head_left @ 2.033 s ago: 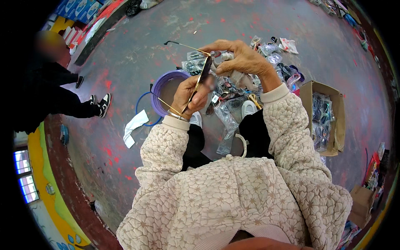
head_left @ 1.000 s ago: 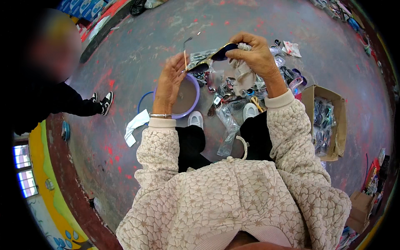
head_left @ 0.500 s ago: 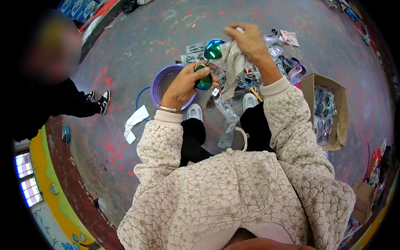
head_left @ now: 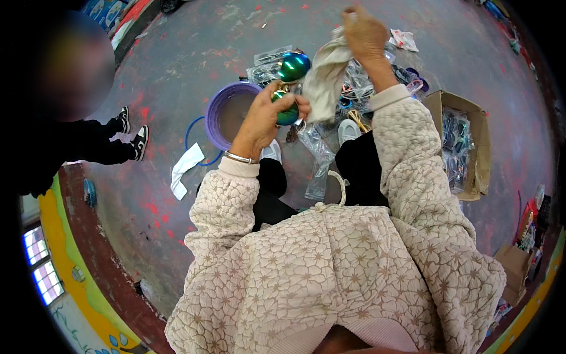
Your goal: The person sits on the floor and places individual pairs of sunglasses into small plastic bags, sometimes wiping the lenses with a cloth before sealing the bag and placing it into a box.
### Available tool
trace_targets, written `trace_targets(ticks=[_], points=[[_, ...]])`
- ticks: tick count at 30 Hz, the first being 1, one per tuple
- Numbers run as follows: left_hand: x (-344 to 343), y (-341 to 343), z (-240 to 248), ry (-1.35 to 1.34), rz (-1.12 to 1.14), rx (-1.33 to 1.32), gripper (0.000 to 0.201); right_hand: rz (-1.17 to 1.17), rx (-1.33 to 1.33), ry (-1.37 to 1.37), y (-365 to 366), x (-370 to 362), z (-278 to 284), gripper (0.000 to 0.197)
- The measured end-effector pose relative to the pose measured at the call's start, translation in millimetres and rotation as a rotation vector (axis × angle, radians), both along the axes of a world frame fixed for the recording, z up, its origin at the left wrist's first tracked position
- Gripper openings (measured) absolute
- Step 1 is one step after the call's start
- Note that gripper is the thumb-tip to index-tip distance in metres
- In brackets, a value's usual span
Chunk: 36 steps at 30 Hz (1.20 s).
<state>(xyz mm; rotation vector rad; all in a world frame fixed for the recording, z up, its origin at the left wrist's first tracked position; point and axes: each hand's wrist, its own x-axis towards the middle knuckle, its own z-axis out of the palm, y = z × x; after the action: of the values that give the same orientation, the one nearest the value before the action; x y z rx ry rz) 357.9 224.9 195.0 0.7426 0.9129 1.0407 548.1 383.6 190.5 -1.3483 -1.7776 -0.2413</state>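
Observation:
A pair of sunglasses with round mirrored green-blue lenses is pinched in my left hand, one lens above the fingers and the other beside them. Up and to the right, my right hand grips the top of a whitish cloth. The cloth hangs down just right of the lenses, and I cannot tell whether it touches them. Beneath it on the floor lies a pile of glasses, many in clear plastic sleeves and partly hidden by the cloth.
Left of my wrist stands a purple bucket holding murky liquid, with a blue hoop beside it. A white cloth strip lies nearby. To the right is an open cardboard box of bagged glasses. Another person stands at far left.
My right hand has risen with the cloth, which now hangs stretched out more broadly. The left hand still holds the sunglasses, shifted slightly left. The whole view has shifted a little.

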Motion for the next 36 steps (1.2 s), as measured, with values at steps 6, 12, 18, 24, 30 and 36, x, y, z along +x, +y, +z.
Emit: trace_targets(ticks=[6,12,18,24,30,36], points=[[3.2,13.2,-32.2,-0.32,0.244,-0.221,0.027,0.373,-0.387,0.548,-63.6,-60.2,18.1,0.03],[-6.0,0.8,-47.3,-0.487,0.218,-0.139,0.034,0.642,-0.686,0.337,-131.0,-95.9,-18.3,0.023],[-27.7,7.8,-45.5,-0.428,0.284,-0.374,0.037,1.107,-0.862,0.0,-122.9,-77.5,7.9,0.02],[-32.5,7.7,-38.5,-0.311,0.356,-0.159,0.036,0.487,-0.978,0.63,-49.5,-20.0,10.4,0.025],[-6.8,10.3,-30.5,-0.078,0.176,-0.049,0.031,0.51,-1.214,0.77,-56.8,-43.7,1.2,0.039],[-8.0,2.6,-20.4,-0.031,0.014,-0.059,0.027,0.743,-1.019,0.523,-59.9,-54.8,1.0,0.032]])
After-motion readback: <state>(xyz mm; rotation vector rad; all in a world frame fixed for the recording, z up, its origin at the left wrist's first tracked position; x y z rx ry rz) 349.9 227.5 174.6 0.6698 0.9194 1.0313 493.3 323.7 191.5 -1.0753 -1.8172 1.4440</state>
